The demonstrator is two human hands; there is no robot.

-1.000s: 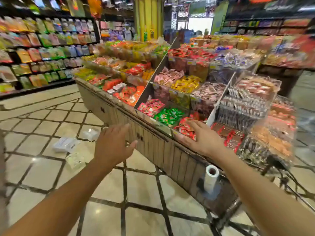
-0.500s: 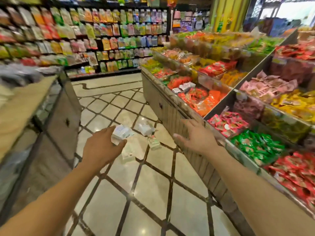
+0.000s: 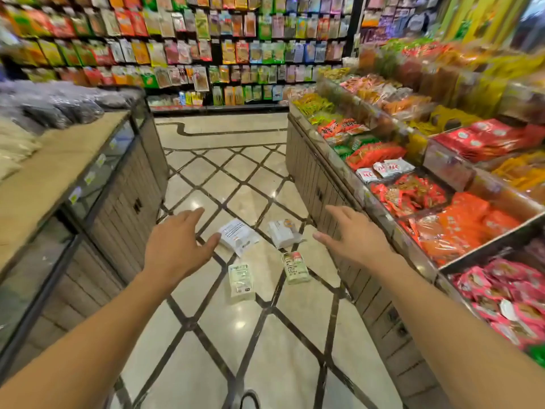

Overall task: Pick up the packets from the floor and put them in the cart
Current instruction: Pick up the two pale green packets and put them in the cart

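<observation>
Tiled aisle floor [image 3: 206, 335] between two display counters was where I found the task's items. Four packets lay close together ahead of me: white packet [image 3: 239, 236], second white packet [image 3: 283, 233], green packet [image 3: 241, 280] and green-label packet [image 3: 295, 267], none touching. I judged them light, soft pouches with slick film, likely to slide on polished tile; best pinched at an edge or sealed end, not pressed flat. My left hand [image 3: 177, 246] hovered above the floor with fingers spread wide, holding nothing, its thumb overlapping the white packet in view. My right hand [image 3: 354, 237] was likewise spread and empty, beside the right counter [image 3: 324, 202]. No cart was in view. Against the frame half a second earlier, the packets sat nearer and more central, and the left counter [image 3: 118, 187] had drawn alongside.
</observation>
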